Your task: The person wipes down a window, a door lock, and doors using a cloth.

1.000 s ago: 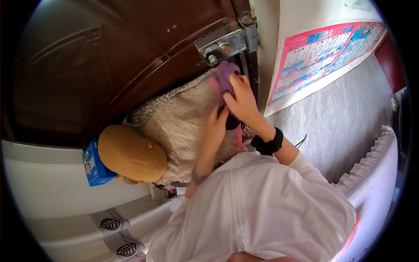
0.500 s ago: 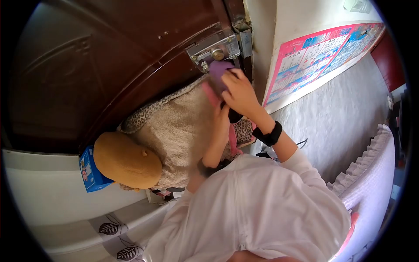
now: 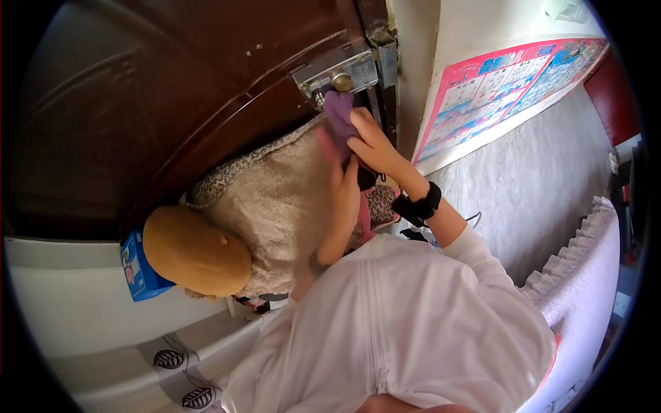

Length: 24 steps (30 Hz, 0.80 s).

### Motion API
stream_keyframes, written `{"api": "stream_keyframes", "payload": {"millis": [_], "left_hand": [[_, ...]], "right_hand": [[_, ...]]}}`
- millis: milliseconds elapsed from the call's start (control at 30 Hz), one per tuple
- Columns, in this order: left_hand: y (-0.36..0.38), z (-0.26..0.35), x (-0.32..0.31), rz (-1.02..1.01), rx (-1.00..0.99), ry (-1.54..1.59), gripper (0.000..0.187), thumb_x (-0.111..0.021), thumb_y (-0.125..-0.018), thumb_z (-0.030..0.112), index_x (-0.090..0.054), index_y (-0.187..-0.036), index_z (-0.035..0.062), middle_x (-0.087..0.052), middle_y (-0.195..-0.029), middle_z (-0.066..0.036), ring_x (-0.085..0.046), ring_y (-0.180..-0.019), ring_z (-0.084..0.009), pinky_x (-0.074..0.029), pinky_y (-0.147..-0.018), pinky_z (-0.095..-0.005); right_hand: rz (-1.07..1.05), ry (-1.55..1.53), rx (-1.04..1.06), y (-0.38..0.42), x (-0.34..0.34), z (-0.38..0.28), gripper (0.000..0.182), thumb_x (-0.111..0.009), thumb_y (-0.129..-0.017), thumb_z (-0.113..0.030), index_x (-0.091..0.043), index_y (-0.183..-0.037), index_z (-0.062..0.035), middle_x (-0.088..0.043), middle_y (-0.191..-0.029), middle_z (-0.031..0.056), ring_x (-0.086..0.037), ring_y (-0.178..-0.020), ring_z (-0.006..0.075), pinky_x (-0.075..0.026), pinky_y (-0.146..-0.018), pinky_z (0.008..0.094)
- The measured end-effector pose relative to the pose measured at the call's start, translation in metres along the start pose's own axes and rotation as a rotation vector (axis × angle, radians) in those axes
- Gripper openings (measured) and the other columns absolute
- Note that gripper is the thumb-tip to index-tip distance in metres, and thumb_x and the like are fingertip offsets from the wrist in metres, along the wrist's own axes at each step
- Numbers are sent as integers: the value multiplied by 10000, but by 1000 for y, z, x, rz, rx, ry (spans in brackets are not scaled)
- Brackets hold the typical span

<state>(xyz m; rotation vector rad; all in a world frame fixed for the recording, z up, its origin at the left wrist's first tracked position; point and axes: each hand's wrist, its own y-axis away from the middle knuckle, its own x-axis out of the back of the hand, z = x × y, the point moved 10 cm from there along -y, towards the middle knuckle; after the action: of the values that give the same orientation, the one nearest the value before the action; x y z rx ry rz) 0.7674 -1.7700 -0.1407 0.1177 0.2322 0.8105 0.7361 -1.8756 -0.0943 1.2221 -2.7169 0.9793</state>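
Observation:
A soft purple cloth (image 3: 338, 113) is bunched in my right hand (image 3: 375, 143), just below the metal door lock (image 3: 339, 77). The right fingers are closed on it. Below and to its left is my left hand (image 3: 345, 189), with its fingers bent up toward the lower end of the cloth. What the left fingers grip is partly hidden. A blurred pink shape (image 3: 326, 142) shows by the left fingertips. Behind the hands a small black thing (image 3: 367, 180) is partly covered. Black bands are on both wrists, the right one (image 3: 425, 201) plainly visible.
A dark brown door (image 3: 138, 103) stands in front, with a beige fleecy cover (image 3: 268, 199) below it. A tan plush cushion (image 3: 196, 251) lies left against a blue box (image 3: 141, 272). A printed poster (image 3: 502, 96) hangs on the right wall; a ruffled lilac cover (image 3: 582, 296) is at lower right.
My right hand has shifted slightly down, and the purple cloth looks narrower and more bunched. My left hand stays close beside it, moved a little left.

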Motion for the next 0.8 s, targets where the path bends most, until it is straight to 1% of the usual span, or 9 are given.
{"api": "stream_keyframes", "payload": {"millis": [133, 233, 333, 433, 533, 633, 733, 800], "left_hand": [[-3, -15, 2, -2, -28, -141, 389, -478, -962, 189, -442, -1296, -7, -530, -1245, -118, -495, -1136, -200, -367, -972, -306], [-8, -23, 10, -28, 6, -108, 386, -479, -961, 192, -452, -1287, -13, -532, -1251, -119, -497, -1136, -211, -369, -971, -312], [-9, -18, 5, -80, -40, -130, 408, -496, -954, 212, -454, -1286, -21, -534, -1248, -131, -497, -1139, -220, -371, -969, -312], [-2, -9, 1, -63, -104, -233, 427, -516, -941, 220, -458, -1283, -29, -529, -1256, -142, -495, -1146, -221, -372, -971, -308], [-15, -29, 2, -157, -2, -72, 432, -521, -932, 210, -458, -1285, -32, -521, -1266, -149, -494, -1146, -215, -374, -970, -304], [-20, -30, 0, -117, 11, -35, 418, -494, -923, 225, -466, -1262, -17, -583, -1117, -112, -587, -1000, -179, -503, -774, -284], [-17, -16, -8, -77, -15, -96, 411, -485, -915, 224, -467, -1247, -19, -591, -1080, -98, -592, -960, -176, -520, -710, -294], [-20, -23, -3, -76, 43, -34, 400, -471, -924, 197, -468, -1261, -18, -558, -1163, -115, -540, -1061, -189, -437, -861, -292]], "right_hand": [[-46, -12, -4, 11, -8, 21, 496, -513, -747, -55, -435, -1230, 28, -434, -1256, 240, -427, -1156, 381, -342, -996, 414], [-56, -100, -98, 9, -15, 42, 562, -506, -750, -49, -405, -1299, 17, -427, -1302, 238, -414, -1190, 376, -320, -1024, 425], [6, -49, -104, 13, -5, 31, 529, -473, -742, -59, -427, -1260, 35, -485, -1114, 188, -456, -1067, 320, -348, -966, 338], [83, -41, -16, 13, 16, 0, 469, -485, -738, -65, -454, -1193, 44, -488, -1079, 197, -462, -1038, 341, -367, -936, 361], [105, 84, -5, 13, 16, -2, 396, -494, -738, -74, -459, -1112, 51, -484, -1046, 225, -450, -1015, 375, -372, -917, 385], [172, 253, -38, 15, 22, -5, 360, -500, -736, -76, -448, -1070, 49, -484, -1020, 240, -434, -1006, 404, -374, -911, 402], [207, 216, -148, 13, 34, -2, 377, -514, -731, -77, -444, -1078, 53, -494, -1015, 243, -430, -1018, 414, -377, -906, 424], [232, 240, -124, 10, 29, -12, 363, -520, -727, -77, -448, -1058, 52, -500, -1009, 238, -433, -1018, 413, -382, -896, 436]]}}
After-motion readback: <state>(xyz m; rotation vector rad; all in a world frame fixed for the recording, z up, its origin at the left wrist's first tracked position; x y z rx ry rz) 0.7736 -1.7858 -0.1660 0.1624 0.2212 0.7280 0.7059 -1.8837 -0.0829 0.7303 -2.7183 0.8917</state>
